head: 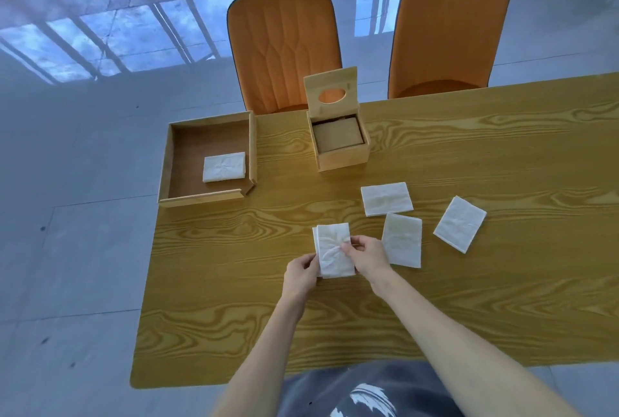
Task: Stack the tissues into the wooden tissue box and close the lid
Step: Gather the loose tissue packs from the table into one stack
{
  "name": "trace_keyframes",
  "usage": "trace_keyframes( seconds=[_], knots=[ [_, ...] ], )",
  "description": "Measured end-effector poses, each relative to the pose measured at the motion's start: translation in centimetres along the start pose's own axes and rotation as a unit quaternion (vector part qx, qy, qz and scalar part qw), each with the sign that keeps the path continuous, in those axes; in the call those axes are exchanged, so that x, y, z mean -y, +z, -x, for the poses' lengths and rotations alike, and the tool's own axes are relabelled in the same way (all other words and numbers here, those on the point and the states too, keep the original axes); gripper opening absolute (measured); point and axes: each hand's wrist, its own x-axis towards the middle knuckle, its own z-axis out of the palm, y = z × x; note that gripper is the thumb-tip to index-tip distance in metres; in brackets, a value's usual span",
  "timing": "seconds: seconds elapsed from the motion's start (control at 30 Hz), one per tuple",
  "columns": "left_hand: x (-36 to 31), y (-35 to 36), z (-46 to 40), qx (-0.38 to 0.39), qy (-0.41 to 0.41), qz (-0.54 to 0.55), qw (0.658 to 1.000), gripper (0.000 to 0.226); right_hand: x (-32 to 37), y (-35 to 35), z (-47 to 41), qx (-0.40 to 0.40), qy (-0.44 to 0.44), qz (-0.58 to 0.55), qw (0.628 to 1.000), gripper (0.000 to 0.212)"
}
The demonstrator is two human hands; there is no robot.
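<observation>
A small stack of folded white tissues [333, 250] rests on the table in front of me. My left hand [301, 271] grips its left edge and my right hand [366, 257] pinches its right side. Three more folded tissues lie to the right: one [387, 198] farther back, one [402, 244] beside my right hand, and one [459, 224] tilted at the far right. The wooden tissue box [341, 155] stands behind them with its lid [330, 91] raised upright, oval slot showing. Another tissue [223, 167] lies inside a wooden tray [167, 162] at the left.
The wooden table [469, 299] ends just left of the tray. Two orange chairs, one [284, 44] behind the box and one [452, 17] farther right, stand at the table's far side. Grey floor surrounds the table.
</observation>
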Motion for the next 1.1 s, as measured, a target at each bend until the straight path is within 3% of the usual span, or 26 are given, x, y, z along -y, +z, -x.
trace_keyframes(
  seconds=[0.17,0.33,0.53,0.73,0.93,1.1],
  knots=[
    [-0.4,-0.3,-0.2,-0.003,-0.024,0.038,0.999,0.029,0.4,0.7,0.1,-0.058,-0.053,0.135,0.988,0.026],
    [-0.4,0.8,-0.4,-0.036,0.028,-0.049,0.998,0.040,0.9,1.0,1.1,-0.115,-0.087,0.277,0.950,0.022],
    [-0.8,2.0,-0.1,-0.062,0.045,-0.088,0.993,0.038,0.6,-0.6,1.6,-0.114,-0.106,0.204,0.966,0.029],
    [-0.8,2.6,-0.2,-0.066,0.036,-0.078,0.994,0.030,0.2,-5.9,0.9,-0.260,-0.102,0.187,0.942,0.026],
    [-0.6,3.0,0.1,-0.048,0.036,-0.076,0.995,0.037,1.4,-10.1,-1.3,-0.227,-0.059,0.344,0.909,0.042],
    [-0.9,3.1,0.4,-0.029,0.047,-0.050,0.997,0.042,1.7,-10.7,-1.9,-0.208,-0.052,0.389,0.896,0.028]
  ],
)
